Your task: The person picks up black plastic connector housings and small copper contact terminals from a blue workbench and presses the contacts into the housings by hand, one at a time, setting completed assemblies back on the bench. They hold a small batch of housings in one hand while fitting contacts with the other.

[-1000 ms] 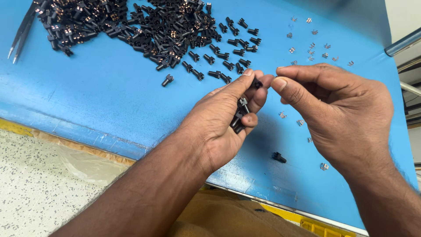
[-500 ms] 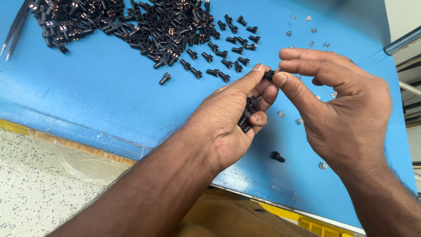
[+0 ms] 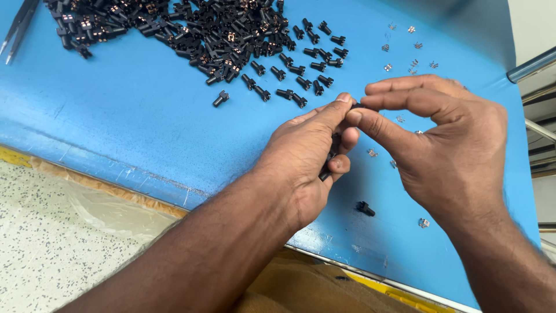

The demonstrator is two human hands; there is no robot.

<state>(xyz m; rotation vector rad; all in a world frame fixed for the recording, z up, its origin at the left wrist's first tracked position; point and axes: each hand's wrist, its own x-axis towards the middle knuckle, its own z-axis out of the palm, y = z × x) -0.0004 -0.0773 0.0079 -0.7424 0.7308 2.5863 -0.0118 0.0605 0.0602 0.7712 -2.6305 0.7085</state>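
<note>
My left hand and my right hand meet fingertip to fingertip above a blue mat. Between the thumbs and forefingers sits a small black plastic part, mostly hidden. The left hand's curled fingers also hold a few more black parts against the palm. One black part lies alone on the mat below the hands. A large heap of the same black parts is spread across the mat's far side.
Small silver metal clips are scattered at the mat's far right, and one lies near my right wrist. Tweezers lie at the top left. A speckled floor under clear plastic sheet lies below the mat's near edge.
Both hands stayed pinched together and drifted slightly up and right in view. The camera shifted, so the heap and mat sit a little differently.
</note>
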